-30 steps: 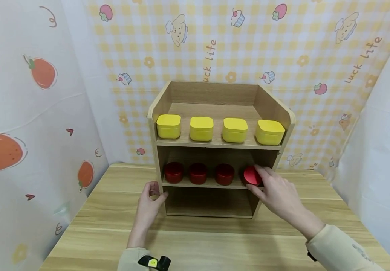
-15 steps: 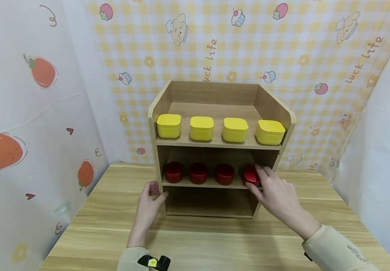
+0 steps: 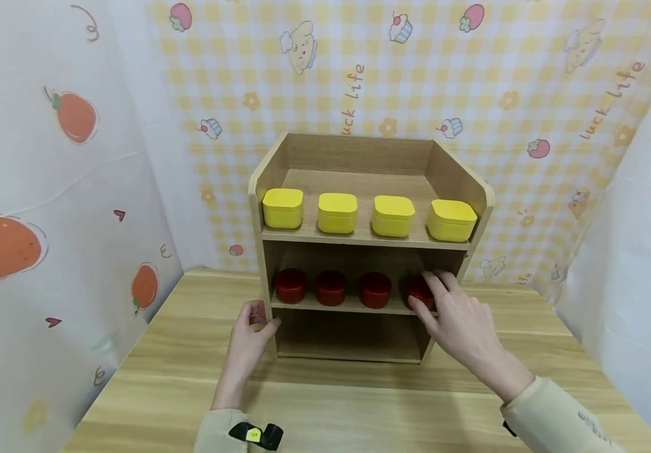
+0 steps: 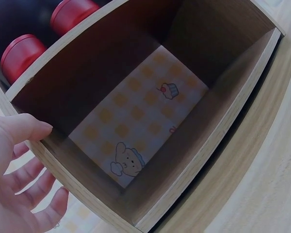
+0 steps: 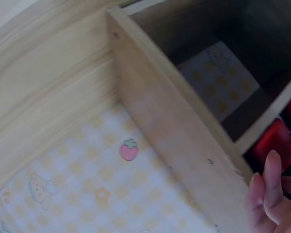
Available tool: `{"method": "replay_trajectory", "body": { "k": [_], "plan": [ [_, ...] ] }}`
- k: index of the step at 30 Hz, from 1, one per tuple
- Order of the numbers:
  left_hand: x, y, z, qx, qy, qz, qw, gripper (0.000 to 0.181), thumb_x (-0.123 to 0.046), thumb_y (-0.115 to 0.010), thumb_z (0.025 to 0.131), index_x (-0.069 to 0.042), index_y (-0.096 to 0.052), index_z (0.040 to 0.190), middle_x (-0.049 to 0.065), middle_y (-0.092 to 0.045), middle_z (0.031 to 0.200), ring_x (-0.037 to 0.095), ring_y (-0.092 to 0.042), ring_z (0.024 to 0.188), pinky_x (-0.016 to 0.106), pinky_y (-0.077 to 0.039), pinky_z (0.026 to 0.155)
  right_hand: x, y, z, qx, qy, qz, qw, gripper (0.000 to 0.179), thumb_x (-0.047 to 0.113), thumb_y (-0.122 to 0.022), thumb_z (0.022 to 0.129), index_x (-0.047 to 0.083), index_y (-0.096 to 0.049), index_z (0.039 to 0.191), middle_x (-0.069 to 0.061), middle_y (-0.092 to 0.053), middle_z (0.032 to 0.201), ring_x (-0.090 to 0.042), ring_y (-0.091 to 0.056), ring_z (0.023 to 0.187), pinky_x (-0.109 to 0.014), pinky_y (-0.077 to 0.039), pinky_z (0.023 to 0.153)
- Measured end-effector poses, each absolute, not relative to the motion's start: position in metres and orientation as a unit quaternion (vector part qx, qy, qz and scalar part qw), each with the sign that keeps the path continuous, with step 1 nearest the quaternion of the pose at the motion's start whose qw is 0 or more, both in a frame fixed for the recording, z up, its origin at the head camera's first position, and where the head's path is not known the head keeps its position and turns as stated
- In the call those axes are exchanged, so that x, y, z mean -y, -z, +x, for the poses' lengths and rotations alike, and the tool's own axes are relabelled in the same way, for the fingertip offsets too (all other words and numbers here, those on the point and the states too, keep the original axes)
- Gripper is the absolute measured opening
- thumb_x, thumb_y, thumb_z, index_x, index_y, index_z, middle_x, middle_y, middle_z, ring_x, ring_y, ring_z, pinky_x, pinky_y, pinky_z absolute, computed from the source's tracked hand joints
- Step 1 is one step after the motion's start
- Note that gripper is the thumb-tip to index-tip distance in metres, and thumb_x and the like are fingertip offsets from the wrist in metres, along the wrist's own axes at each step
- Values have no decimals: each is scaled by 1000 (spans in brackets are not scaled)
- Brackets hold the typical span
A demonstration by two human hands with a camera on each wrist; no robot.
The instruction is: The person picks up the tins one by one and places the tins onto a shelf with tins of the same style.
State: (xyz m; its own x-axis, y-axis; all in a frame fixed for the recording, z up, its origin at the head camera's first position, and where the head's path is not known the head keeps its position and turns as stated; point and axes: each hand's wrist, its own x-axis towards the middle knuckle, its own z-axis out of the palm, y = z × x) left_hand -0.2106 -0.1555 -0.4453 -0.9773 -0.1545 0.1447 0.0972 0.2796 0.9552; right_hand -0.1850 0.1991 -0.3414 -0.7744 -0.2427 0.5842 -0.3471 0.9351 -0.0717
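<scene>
A small wooden shelf unit [image 3: 359,155] stands on the table. On its middle board, several round red tins [image 3: 331,289] sit in a row near the front edge. My right hand [image 3: 467,324] pinches the rightmost red tin [image 3: 417,289], thumb at its front left and fingers over its right side. That tin [image 5: 275,144] also shows past the fingertips in the right wrist view. On the other side, my left hand [image 3: 248,336] grips the unit's left side panel. In the left wrist view its thumb [image 4: 36,127] lies over the panel's edge, fingers outside.
Several yellow square tins [image 3: 337,214] with rounded corners line the top board's front edge. The lowest compartment [image 3: 348,336] is under the red tins. Around the wooden table [image 3: 331,409] hang a patterned cloth [image 3: 393,82] and white side curtains [image 3: 631,251].
The rightmost red tin has gone from tilted, its bright lid facing me, to nearly level and darker on the middle board. The right hand has shifted slightly with it; the left hand keeps its place.
</scene>
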Motion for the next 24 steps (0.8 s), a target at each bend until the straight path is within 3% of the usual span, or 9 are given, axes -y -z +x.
{"method": "replay_trajectory", "body": {
  "k": [5, 13, 20, 24],
  "plan": [
    [156, 442, -214, 802, 587, 7, 111, 41, -15, -71, 89, -7, -48, 123, 10, -52, 116, 23, -48, 109, 37, -43, 87, -195, 337, -180, 924, -123, 156, 327, 43, 39, -63, 93, 6, -63, 120, -13, -59, 118, -29, -60, 57, -36, -35, 36],
    [157, 435, -213, 812, 574, -19, 107, 42, -14, -70, 91, -4, -47, 125, 13, -53, 117, 27, -50, 111, 43, -43, 93, -195, 337, -170, 906, -156, 168, 356, 36, 34, -68, 91, 6, -67, 114, -8, -67, 104, -22, -63, 72, -47, -50, 54],
    [160, 431, -204, 831, 547, -37, 95, 63, -17, -72, 90, -5, -36, 140, 14, -44, 128, 31, -47, 117, 51, -42, 95, -201, 338, -158, 881, -205, 163, 394, 33, 25, -70, 89, 1, -67, 112, -17, -67, 106, -37, -61, 97, -56, -49, 75],
    [165, 432, -196, 848, 520, -51, 91, 67, -24, -70, 92, -5, -33, 144, 16, -37, 138, 34, -41, 124, 54, -40, 97, -209, 339, -154, 869, -229, 146, 414, 32, 21, -70, 89, -1, -66, 111, -21, -66, 106, -42, -58, 99, -57, -45, 80]
  ]
}}
